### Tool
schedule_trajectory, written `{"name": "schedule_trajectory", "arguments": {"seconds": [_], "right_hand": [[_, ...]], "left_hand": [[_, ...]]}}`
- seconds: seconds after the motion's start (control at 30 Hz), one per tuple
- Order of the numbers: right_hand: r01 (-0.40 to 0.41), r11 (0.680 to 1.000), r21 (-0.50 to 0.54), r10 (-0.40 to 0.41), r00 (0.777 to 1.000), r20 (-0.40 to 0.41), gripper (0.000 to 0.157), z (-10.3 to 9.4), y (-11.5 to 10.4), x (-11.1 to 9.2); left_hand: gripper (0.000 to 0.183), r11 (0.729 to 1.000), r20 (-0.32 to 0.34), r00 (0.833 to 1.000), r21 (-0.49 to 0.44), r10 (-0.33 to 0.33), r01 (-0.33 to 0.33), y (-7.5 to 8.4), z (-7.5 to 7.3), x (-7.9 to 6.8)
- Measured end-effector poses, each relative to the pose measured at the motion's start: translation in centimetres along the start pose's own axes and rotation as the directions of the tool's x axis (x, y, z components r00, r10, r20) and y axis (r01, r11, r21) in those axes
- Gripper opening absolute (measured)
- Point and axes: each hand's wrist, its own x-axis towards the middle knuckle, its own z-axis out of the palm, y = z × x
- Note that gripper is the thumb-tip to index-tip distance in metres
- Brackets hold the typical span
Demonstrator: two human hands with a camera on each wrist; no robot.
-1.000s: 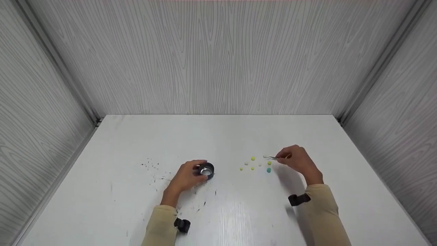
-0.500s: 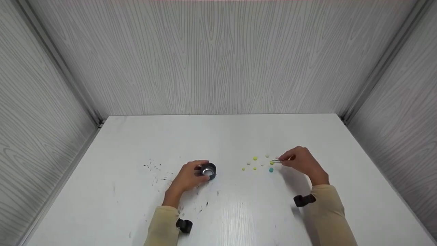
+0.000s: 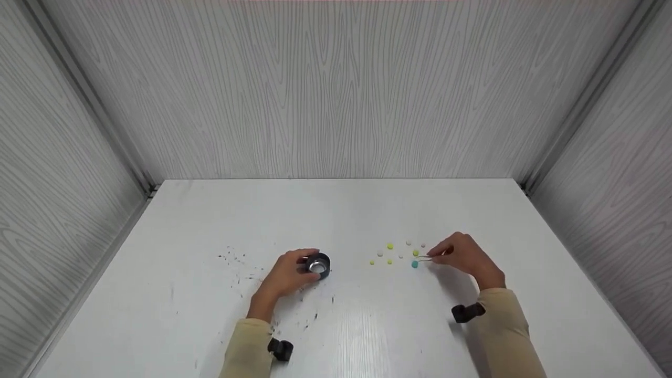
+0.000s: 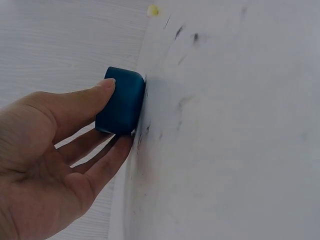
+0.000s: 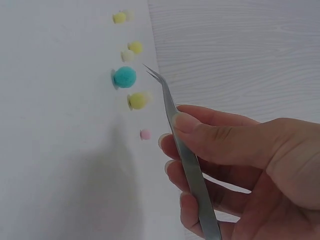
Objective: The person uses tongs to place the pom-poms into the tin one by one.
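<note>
My left hand [image 3: 283,275] holds a small round dark-blue cup [image 4: 121,102] with a shiny metal inside, thumb on one side and fingers on the other. In the head view the cup's open side [image 3: 318,266] faces up. My right hand [image 5: 235,165] pinches silver tweezers [image 5: 189,155] with bent, fine tips. The tips are slightly apart, with nothing between them. They point past the teal pompom [image 5: 125,77], the largest of the small balls. A yellow pompom [image 3: 416,253] lies just behind it, and a small pink one [image 5: 145,134] sits near the fingers.
Several more yellow and whitish pompoms [image 3: 390,246] lie scattered on the white table [image 3: 236,210] between the hands. Dark marks [image 3: 231,255] spot the table around the left hand. Grey wood-grain panels [image 3: 336,89] stand at the back and both sides.
My right hand has moved the tweezers slightly right and nearer to me, from a whitish ball past the yellow one to beside the teal pompom. The left hand still holds the cup in place.
</note>
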Motion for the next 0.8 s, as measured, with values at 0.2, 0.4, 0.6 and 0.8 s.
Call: {"name": "schedule_trajectory", "arguments": {"seconds": [0.2, 0.4, 0.6, 0.8], "right_hand": [[-0.005, 1.0, -0.001, 0.005, 1.0, 0.023, 0.016, 0.3, 0.2, 0.0], [-0.002, 1.0, 0.011, 0.002, 0.999, 0.042, 0.016, 0.3, 0.5, 0.0], [-0.044, 0.999, 0.017, 0.043, 0.997, 0.066, 0.017, 0.1, 0.8, -0.1], [-0.082, 0.996, 0.028, 0.08, 0.994, 0.069, 0.015, 0.3, 1.6, 0.1]], "left_hand": [[0.056, 1.0, 0.002, 1.0, -0.003, -0.005, 0.005, 0.0, 0.1, 0.1], [0.056, 1.0, 0.008, 1.0, -0.03, -0.01, 0.01, 0.1, 0.1, 0.1], [0.055, 0.999, 0.018, 1.0, -0.049, -0.009, 0.01, 0.2, 0.1, 0.0], [0.055, 0.999, 0.013, 1.0, -0.041, -0.019, 0.02, 0.2, 0.0, 0.0]]}}
